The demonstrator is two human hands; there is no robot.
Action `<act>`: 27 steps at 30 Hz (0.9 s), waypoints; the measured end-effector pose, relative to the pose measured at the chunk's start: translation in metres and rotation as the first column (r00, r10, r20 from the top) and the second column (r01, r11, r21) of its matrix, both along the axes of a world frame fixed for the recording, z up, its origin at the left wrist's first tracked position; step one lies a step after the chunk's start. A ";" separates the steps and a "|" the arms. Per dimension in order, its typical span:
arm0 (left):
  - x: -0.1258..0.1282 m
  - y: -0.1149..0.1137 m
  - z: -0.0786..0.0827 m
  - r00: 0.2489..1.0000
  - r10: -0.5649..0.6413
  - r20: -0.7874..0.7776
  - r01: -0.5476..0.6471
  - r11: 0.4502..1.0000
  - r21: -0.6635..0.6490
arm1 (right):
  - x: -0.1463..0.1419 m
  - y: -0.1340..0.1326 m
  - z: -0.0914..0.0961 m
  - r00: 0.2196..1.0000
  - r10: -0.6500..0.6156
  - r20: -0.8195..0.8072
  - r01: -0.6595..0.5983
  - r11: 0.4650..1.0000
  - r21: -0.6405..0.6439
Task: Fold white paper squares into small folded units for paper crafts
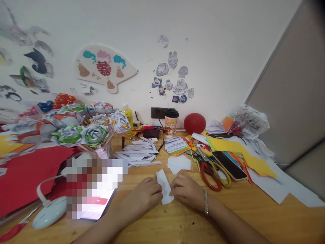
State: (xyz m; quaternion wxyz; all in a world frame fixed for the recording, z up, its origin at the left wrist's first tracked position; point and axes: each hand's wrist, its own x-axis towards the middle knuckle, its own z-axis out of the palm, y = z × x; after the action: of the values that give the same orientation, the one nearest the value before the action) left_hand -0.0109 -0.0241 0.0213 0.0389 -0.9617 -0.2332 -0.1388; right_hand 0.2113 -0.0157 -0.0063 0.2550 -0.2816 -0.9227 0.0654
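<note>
A small folded strip of white paper (165,187) lies on the wooden table between my two hands. My left hand (148,192) has its fingers closed on the strip's left edge. On the opposite edge, my right hand (186,190) pinches the paper with bent fingers; a bracelet circles that wrist. Just beyond the hands rest some white paper sheets (179,164). Farther back on the left is a heap of folded white paper strips (138,152). A stack of cut paper slips (175,145) stands behind the sheets.
Scissors with red and yellow handles (211,176) and a dark phone (230,165) lie at the right. A lit phone (95,203) is near my left forearm. Paper flowers (95,135), a cup (171,123), a yellow bottle (127,117) and a red balloon (194,123) stand at the back.
</note>
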 end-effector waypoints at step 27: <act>0.016 0.004 -0.025 0.915 0.349 0.203 -0.226 0.860 -0.458 | -0.024 -0.003 -0.009 0.922 -0.374 -0.100 0.309 0.868 -0.389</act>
State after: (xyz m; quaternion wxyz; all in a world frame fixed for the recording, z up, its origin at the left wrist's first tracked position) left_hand 0.0054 -0.0199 -0.0034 -0.1845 -0.8712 -0.4030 -0.2112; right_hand 0.1873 -0.0191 -0.0158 0.2842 -0.4767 -0.8039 0.2140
